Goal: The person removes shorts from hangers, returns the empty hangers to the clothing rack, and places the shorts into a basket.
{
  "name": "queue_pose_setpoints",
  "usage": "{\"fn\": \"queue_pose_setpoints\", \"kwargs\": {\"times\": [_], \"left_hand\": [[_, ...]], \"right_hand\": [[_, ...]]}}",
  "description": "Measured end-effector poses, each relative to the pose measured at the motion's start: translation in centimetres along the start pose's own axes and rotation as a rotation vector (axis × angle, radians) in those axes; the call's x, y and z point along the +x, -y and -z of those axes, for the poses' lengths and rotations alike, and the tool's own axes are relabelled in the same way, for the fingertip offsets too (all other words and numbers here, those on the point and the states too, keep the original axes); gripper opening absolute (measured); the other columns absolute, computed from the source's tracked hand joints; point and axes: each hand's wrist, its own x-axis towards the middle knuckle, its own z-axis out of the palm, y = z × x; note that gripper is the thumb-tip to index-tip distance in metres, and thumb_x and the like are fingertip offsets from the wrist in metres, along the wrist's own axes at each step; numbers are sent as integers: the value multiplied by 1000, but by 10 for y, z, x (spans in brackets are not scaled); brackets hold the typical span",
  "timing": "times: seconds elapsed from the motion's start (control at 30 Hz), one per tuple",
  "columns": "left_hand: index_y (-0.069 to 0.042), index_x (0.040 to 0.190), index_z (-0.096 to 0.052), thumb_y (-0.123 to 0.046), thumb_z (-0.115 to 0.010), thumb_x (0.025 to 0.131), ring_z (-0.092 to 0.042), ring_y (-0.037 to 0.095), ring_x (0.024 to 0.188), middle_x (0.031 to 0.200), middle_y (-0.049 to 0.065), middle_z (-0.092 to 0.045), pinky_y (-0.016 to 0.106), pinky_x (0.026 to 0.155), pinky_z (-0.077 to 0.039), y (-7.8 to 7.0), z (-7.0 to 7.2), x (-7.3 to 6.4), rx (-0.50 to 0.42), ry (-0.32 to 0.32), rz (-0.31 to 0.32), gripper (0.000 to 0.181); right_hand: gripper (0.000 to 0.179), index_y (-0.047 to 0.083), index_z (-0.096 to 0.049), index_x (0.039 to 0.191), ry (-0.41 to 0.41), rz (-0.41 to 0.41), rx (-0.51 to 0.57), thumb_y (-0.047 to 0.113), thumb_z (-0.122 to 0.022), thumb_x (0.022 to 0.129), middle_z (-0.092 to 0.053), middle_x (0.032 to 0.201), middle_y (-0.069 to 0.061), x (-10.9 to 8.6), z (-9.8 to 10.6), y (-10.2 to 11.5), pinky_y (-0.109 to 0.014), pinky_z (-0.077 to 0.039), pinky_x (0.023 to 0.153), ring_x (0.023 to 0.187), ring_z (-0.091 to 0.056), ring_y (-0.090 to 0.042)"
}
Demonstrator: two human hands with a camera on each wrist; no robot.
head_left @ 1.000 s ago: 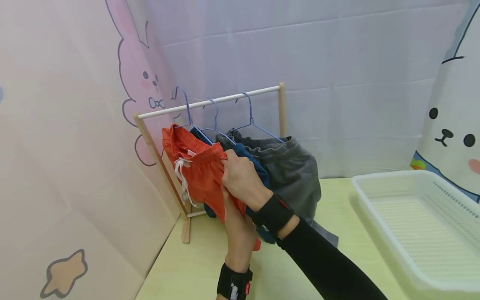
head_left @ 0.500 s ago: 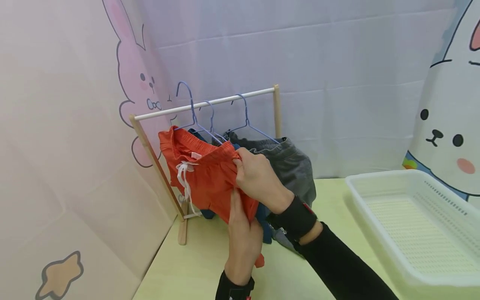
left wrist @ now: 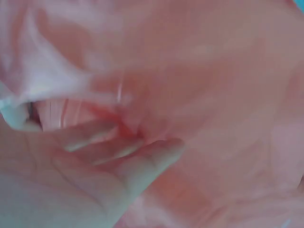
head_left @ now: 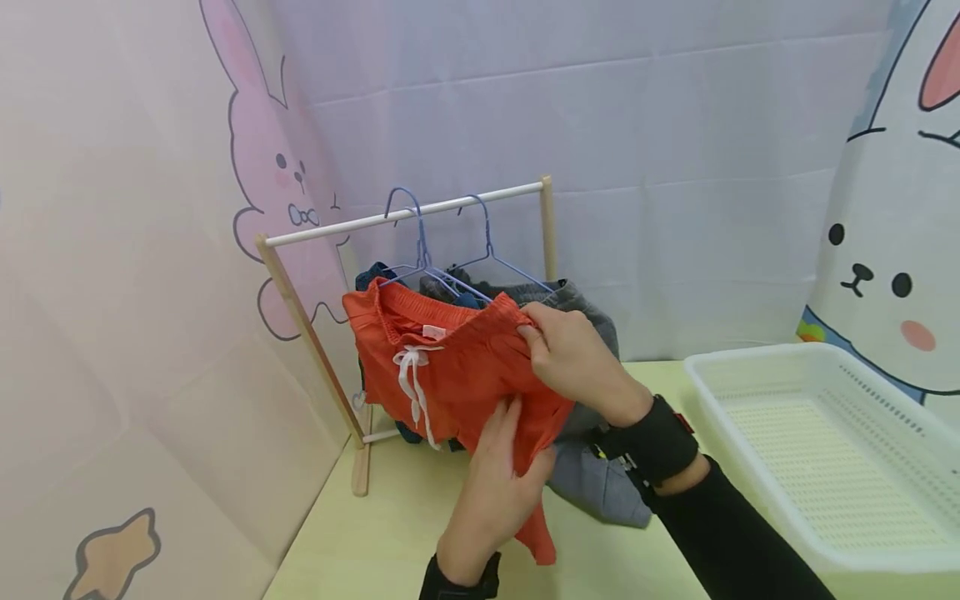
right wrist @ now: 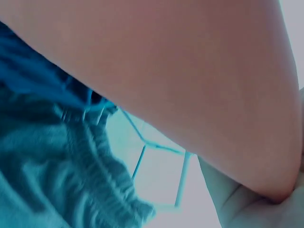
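Right grip (head_left: 576,354) pinching shorts (head_left: 468,375), left grip (head_left: 497,493) spread

No text or number can be read; the pale label (head_left: 434,332) inside the orange shorts (head_left: 468,375) is too small to decipher.

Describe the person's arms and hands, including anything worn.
The left hand and right hand are ungloved. On the right: a wide black wristband with a small red mark, then a black sleeve. On the left: a black strap, cut off by the picture's bottom edge.
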Motion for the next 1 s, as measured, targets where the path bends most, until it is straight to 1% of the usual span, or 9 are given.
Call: {"fn": "queue_pose_setpoints", "kwargs": {"times": [0.1, 0.17, 0.27, 0.4, 0.57, 0.7, 0.83, 0.9, 1.0], "left_hand": [[-19, 162, -35, -62, -57, 97, -23, 30, 154, 169, 2, -23, 67, 115, -32, 0, 3, -3, 20, 28, 18, 81], [-20, 160, -40, -63, -60, 96, -23, 29, 154, 168, 2, -27, 68, 115, -31, -1, 5, -5, 19, -6, 8, 80], [-18, 151, -54, -51, -63, 99, -34, 28, 149, 160, 1, -40, 64, 113, -36, -1, 8, -7, 0, -118, -49, 62], [-19, 131, -70, -31, -65, 102, -51, 22, 132, 141, -1, -57, 58, 104, -45, 1, 12, -7, -28, -289, -105, 32], [-15, 112, -75, -13, -69, 97, -58, 18, 122, 123, -1, -62, 49, 100, -53, 5, 21, -5, -31, -452, -132, 16], [-12, 110, -73, -8, -73, 93, -59, 19, 117, 118, 1, -63, 51, 93, -57, 10, 30, -3, -5, -545, -159, 18], [-9, 114, -69, -3, -73, 90, -56, 22, 115, 120, 6, -62, 55, 89, -55, 17, 42, 2, 9, -604, -181, 25], [-7, 120, -65, -2, -73, 90, -53, 25, 120, 126, 10, -60, 56, 91, -55, 20, 48, 5, 25, -609, -180, 32], [-8, 135, -58, -4, -73, 90, -46, 27, 131, 140, 11, -53, 57, 94, -55, 25, 55, 10, 49, -576, -164, 47]], "right_hand": [[13, 5, -67, 110, 4, 2, -15, 10, -57, 104, -63, 78, -2, -8, 9, -11, -34, -49, 62, 67, -57, -17], [11, 6, -67, 107, 8, 0, -19, 9, -58, 104, -61, 76, -1, -14, 14, -17, -34, -47, 62, 66, -55, -17], [10, 7, -67, 106, 34, -14, -5, 8, -58, 104, -58, 74, 0, -24, 22, -26, -34, -45, 62, 66, -52, -17], [10, 8, -67, 104, 70, -12, 4, 7, -57, 104, -53, 72, 2, -35, 30, -34, -33, -43, 63, 66, -49, -16], [11, 12, -64, 96, 86, 17, -9, 6, -59, 103, -47, 71, 5, -52, 43, -43, -32, -40, 64, 66, -46, -14], [15, 15, -61, 91, 85, 23, -14, 7, -59, 104, -45, 70, 7, -66, 52, -50, -30, -39, 62, 65, -45, -12], [22, 17, -56, 84, 84, 29, -11, 7, -59, 104, -40, 69, 9, -77, 60, -59, -27, -37, 59, 62, -41, -9], [23, 18, -55, 84, 89, 28, -5, 8, -59, 104, -39, 69, 10, -82, 64, -64, -27, -36, 58, 62, -41, -7], [20, 19, -58, 87, 107, 11, 20, 8, -59, 104, -41, 70, 10, -90, 70, -71, -27, -37, 58, 63, -43, -7]]}}
